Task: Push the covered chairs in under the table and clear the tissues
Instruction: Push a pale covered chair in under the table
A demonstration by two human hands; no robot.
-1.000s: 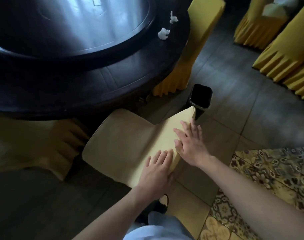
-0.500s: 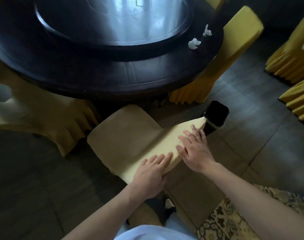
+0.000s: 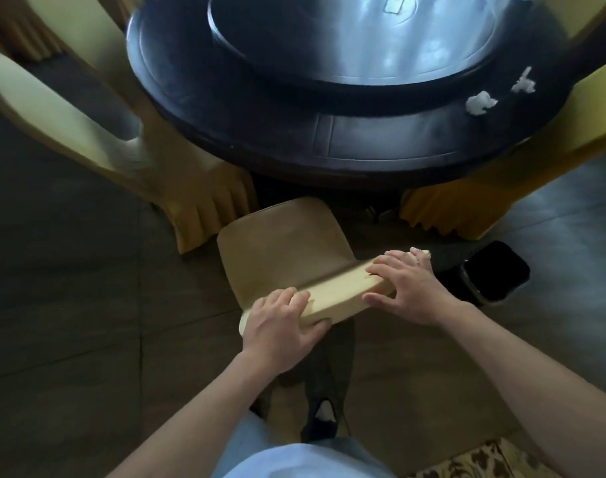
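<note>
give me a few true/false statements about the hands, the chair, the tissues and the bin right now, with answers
1. Both hands grip the top of the chair's backrest. True: the left hand and right hand curl over the top edge of the covered chair.
2. The chair's seat is fully under the table. False: most of the seat shows in front of the table edge.
3. Two crumpled tissues lie on the table. True: tissues near its right rim.
4. The black bin lies to the left of the chair. False: the bin stands on the floor to its right.
5. The right hand holds a tissue. False: it holds only the backrest.
</note>
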